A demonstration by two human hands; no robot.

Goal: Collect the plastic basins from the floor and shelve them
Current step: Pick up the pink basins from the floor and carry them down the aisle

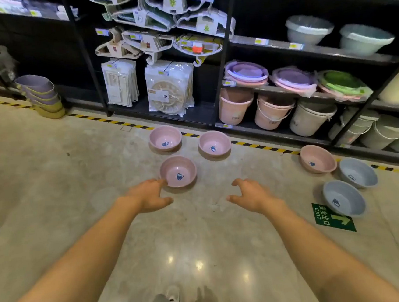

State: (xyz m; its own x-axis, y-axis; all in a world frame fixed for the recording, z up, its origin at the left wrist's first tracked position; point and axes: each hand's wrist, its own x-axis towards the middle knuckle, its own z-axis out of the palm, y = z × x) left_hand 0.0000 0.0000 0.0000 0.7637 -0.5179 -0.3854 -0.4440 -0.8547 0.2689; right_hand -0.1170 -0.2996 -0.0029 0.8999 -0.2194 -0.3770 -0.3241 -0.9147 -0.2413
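Observation:
Several plastic basins lie on the floor before the black shelving. Three pink ones form a cluster: the nearest pink basin (178, 171), one behind it on the left (165, 139) and one on the right (214, 145). Further right sit another pink basin (317, 158) and two grey basins (357, 172) (343, 197). My left hand (149, 195) reaches out with loose fingers, its fingertips just at the near rim of the nearest pink basin. My right hand (251, 194) hovers over bare floor, fingers spread and holding nothing.
The black shelf unit (306, 54) holds basins, lidded tubs and buckets (235, 106) on its low tiers. A stack of purple and green basins (41, 95) stands at the left. Yellow-black tape (259, 145) edges the shelving. A green exit sticker (334, 218) lies on the floor.

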